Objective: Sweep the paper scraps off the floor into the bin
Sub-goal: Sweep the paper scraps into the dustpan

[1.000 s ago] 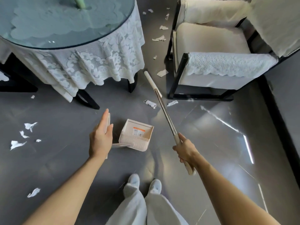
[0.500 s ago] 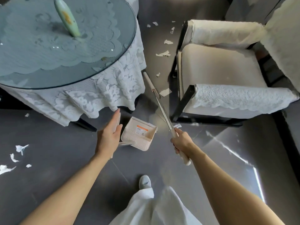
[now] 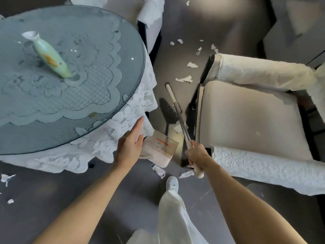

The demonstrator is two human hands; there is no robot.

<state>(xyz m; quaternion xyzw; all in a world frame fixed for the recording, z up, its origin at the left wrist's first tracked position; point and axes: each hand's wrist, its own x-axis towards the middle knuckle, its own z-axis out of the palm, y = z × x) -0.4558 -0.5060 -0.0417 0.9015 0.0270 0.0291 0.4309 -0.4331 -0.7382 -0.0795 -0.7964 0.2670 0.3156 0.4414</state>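
My right hand (image 3: 195, 155) grips the lower end of a long broom (image 3: 181, 120), whose narrow head (image 3: 171, 95) reaches into the gap between table and armchair. My left hand (image 3: 130, 147) holds the upright handle of a beige dustpan (image 3: 160, 147), fingers lying along it, beside the hanging tablecloth. White paper scraps lie on the dark floor: some beyond the broom head (image 3: 184, 79), one under the broom shaft (image 3: 178, 128), two just behind the dustpan by my foot (image 3: 159, 170), and more at the far left (image 3: 6, 177). No bin is in view.
A round glass-topped table (image 3: 88, 106) with a lace cloth and a green vase (image 3: 51, 57) fills the left. A cream armchair (image 3: 246, 117) with dark legs stands close on the right. The passage between them is narrow. My white shoe (image 3: 171, 182) stands behind the dustpan.
I have stepped forward into the gap between table and armchair. Both hands carried the dustpan and broom along, and the broom head now lies farther up the passage, near the scraps.
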